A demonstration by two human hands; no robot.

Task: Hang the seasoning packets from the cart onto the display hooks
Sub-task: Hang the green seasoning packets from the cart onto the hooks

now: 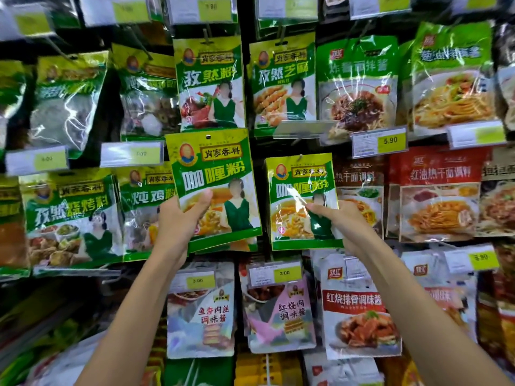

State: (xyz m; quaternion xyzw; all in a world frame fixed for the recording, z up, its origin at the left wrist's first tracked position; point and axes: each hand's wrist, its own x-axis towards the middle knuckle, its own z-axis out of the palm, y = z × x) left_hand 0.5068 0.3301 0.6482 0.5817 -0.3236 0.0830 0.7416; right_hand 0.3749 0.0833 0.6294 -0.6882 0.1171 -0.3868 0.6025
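yellow 5.90 price tag [379,143] right | yellow 3.00 price tag [276,273] lower centre | black rack post [247,26] centre

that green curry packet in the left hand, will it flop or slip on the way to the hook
Probably fairly stiff: the curry packet stands upright though the left hand grips only its lower part. Its film looks glossy, so it may slip in a loose pinch. It looks flat and thin, so likely light.

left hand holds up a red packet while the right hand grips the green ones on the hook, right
Not quite: in the head view the left hand holds up a green packet, not a red one. The right hand does grip the hanging packets.
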